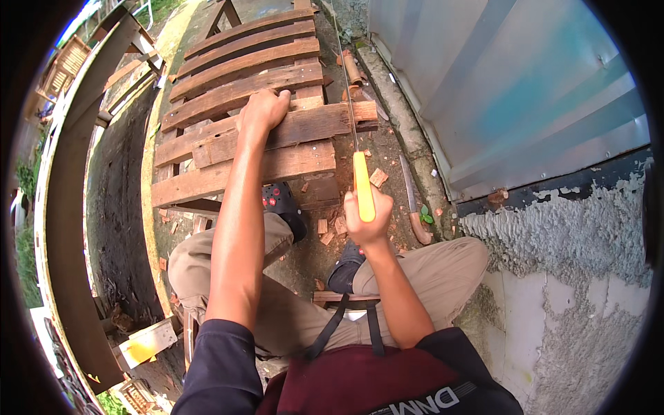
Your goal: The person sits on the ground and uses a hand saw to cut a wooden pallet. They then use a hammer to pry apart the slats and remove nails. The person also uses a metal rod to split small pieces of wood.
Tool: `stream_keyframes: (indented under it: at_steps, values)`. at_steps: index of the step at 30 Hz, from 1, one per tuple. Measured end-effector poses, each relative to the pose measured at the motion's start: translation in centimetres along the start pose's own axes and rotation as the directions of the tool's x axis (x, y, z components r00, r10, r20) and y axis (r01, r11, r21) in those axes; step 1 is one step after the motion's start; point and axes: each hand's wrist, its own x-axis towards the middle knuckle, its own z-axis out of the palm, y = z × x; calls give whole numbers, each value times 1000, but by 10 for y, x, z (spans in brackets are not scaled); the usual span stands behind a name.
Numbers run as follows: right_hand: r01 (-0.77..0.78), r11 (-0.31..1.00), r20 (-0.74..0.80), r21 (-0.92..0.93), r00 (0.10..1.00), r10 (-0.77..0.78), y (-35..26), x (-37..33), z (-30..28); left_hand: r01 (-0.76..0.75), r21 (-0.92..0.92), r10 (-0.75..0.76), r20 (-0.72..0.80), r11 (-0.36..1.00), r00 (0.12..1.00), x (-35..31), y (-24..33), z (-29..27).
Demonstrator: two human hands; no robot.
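Your left hand point(264, 111) is curled at the far edge of the loose plank point(297, 130), its fingers out of sight beneath the knuckles, so I cannot tell whether it clasps the wood or only presses on it. The plank lies across the near part of the slatted wooden tabletop point(245, 72), its right end reaching beyond the slats beside it. Your right hand point(373, 227) is wrapped firmly around the yellow handle point(361, 180) of the saw, whose thin blade point(354, 128) points away from you and crosses the plank near that right end. The wood looks stiff, rough and fairly light, likely to give good grip but also splinters, and its worn edges could chip. Hold it down flat over the slats, well left of the blade, since the overhanging end may shake or tip. The saw's handle looks smooth, so a full grasp suits it; its blade probably flexes if twisted. Wood chips point(378, 178) litter the ground right of the tabletop, and a long knife point(409, 190) lies near your right hand.
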Motion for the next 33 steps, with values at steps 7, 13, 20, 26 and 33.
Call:
stream_keyframes:
  at_steps: [7,13,20,26,33]
  values:
    - [-74,996,146,-58,986,82,9,-146,-55,-1,1,1,54,1000,999,-7,-17,9]
    - [-8,999,99,-39,995,12,0,-100,-49,22,-8,-21,54,1000,998,-18,-4,-2]
    - [-54,996,81,-68,995,59,0,-51,-11,-10,27,9,58,1000,998,-15,-12,4]
    - [-76,997,206,13,976,72,-1,-185,-92,21,10,-22,56,1000,998,-20,-12,4]
    - [-129,984,25,124,992,127,-14,-4,12,-3,30,3,23,1000,1000,-15,-10,5]
